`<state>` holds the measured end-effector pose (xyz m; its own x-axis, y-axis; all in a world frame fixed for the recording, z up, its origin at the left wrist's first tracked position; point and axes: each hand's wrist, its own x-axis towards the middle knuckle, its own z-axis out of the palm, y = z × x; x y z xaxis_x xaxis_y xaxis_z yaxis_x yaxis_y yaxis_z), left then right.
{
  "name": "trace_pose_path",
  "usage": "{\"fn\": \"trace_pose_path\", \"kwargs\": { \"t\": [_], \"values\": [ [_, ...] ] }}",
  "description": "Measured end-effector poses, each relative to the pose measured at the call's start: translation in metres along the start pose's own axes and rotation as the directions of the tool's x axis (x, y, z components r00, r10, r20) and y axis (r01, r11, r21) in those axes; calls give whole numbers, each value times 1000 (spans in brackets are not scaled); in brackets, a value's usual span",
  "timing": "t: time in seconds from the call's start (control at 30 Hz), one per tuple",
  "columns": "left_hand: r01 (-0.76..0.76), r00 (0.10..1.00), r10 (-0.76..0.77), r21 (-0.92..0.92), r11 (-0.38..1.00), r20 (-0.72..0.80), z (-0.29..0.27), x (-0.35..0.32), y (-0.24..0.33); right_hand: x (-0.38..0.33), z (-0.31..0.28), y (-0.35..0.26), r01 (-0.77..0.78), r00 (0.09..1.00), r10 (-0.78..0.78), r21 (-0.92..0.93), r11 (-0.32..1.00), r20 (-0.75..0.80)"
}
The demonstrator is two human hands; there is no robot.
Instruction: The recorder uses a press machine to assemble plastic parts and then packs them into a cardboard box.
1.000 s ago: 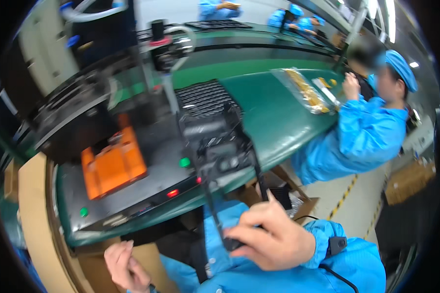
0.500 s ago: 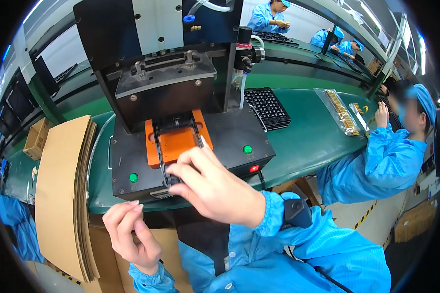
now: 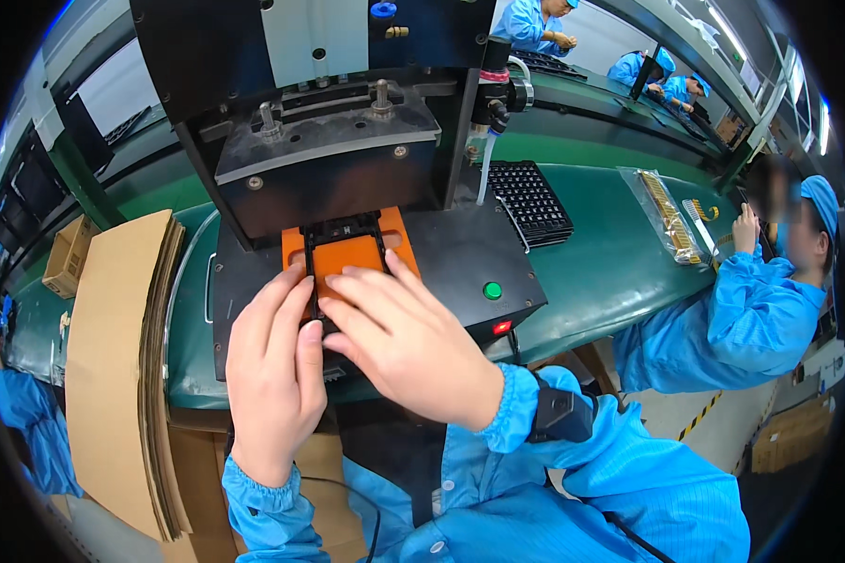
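A thin black plastic frame [image 3: 388,235] lies on the orange fixture block [image 3: 343,258] of a black press machine [image 3: 460,253]. My left hand [image 3: 277,375] is at the frame's near left corner, fingertips along its left side and thumb at the near edge. From the right, my right hand [image 3: 408,342] reaches over the near part of the frame, fingers bent and resting on it. Both hands close on the frame's near end, which they largely hide. Above the block hangs the press head [image 3: 329,155], raised.
A green button [image 3: 492,291] and a lit red switch [image 3: 502,327] sit on the machine's right. Black trays [image 3: 530,202] and a bag of yellow strips [image 3: 667,220] lie on the green table. Cardboard sheets [image 3: 113,366] stand left. A co-worker [image 3: 770,291] sits at right.
My left hand has moved up and right from beside the machine onto the frame. The frame, tilted up in my right hand before, now lies down on the orange block.
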<state>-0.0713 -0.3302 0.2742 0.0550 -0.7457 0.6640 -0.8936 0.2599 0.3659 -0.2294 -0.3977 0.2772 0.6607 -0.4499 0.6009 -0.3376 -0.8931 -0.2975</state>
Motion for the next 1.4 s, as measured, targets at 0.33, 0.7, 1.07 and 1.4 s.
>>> {"fn": "trace_pose_path", "kwargs": {
  "t": [0.33, 0.7, 1.07, 1.4],
  "values": [
    [-89, 973, 40, 212, 973, 226, -2, 11, 1, -6, -12, 29, -22, 1000, 23, -152, 988, 4],
    [-25, 972, -81, 442, 897, 219, -23, -39, 8, -92, -80, 33, -213, 974, 225, -203, 956, 36],
    [130, 973, -32, 430, 893, -229, 31, -57, -18, -88, -89, 196, -257, 964, 246, -112, 960, -99],
    [137, 970, -31, 435, 890, -242, 25, -59, -24, -57, -50, 227, -159, 986, 160, 24, 987, -38]
  ]
}}
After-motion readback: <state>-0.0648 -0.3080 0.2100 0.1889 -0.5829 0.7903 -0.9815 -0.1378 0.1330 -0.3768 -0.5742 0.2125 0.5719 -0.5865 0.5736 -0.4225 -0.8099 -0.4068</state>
